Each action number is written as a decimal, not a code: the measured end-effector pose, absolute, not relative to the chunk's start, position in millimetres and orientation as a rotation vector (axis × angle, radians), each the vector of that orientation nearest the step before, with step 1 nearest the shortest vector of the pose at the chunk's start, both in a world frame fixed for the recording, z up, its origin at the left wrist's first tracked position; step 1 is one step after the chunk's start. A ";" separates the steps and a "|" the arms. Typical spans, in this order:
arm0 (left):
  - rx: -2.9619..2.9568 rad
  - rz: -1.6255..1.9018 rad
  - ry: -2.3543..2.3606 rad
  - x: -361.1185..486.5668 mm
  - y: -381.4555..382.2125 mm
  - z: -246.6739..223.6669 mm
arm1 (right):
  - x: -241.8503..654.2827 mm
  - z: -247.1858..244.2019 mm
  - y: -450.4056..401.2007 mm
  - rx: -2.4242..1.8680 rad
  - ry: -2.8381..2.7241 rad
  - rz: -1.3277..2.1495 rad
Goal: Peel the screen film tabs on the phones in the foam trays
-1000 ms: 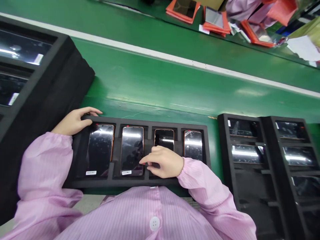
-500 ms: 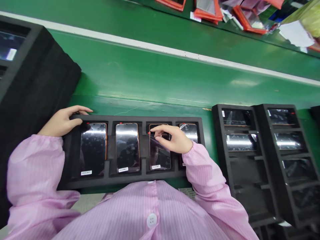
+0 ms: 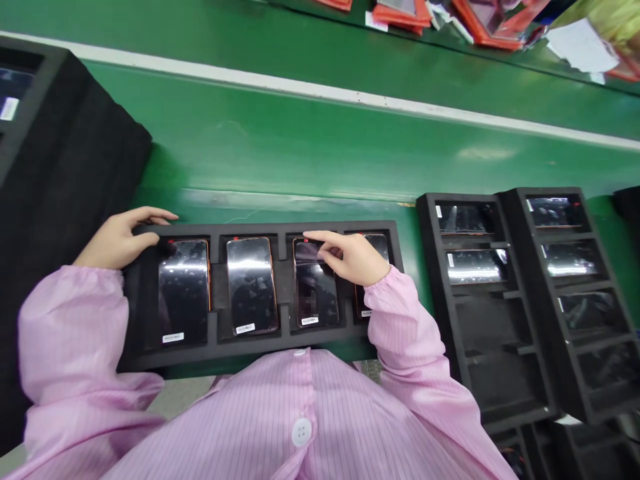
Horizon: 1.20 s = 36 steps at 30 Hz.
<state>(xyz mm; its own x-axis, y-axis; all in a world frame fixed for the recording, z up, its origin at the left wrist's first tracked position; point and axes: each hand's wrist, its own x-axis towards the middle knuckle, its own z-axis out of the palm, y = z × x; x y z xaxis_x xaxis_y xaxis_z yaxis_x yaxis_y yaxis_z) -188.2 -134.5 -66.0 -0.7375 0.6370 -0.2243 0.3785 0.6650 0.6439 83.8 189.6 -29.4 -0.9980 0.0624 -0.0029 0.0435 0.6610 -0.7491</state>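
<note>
Black stack left, trays right, fingers over phone

Beyond a white strip on the green table, white paper lies near red packets.

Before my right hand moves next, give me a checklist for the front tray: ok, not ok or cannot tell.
1. Left hand at the left end of the tray: ok.
2. Four phones in it: ok.
3. Third phone from left uncovered: not ok, right hand over its top.
4. Rightmost phone uncovered: not ok, right sleeve partly across it.
5. Red tab clear of the fingertips: cannot tell.
</note>
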 end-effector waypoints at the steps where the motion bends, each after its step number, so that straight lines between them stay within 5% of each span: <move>1: 0.790 0.809 2.442 -188.2 -134.6 -66.0 | 83.4 -31.0 187.8 -0.095 -2.797 1.392; 6: 0.796 0.795 2.447 -189.4 -135.0 -66.3 | 76.3 -41.3 178.7 -0.264 -2.403 2.234; 15: 0.805 0.795 2.436 -189.2 -133.7 -65.6 | 70.4 -46.2 179.8 -0.528 -2.021 2.719; 25: 0.800 0.766 2.440 -188.4 -133.5 -65.2 | 70.5 -39.1 182.2 -0.709 -1.897 2.767; 36: 0.811 0.810 2.426 -190.5 -135.2 -67.9 | 69.8 -46.2 178.3 -0.508 -2.353 2.194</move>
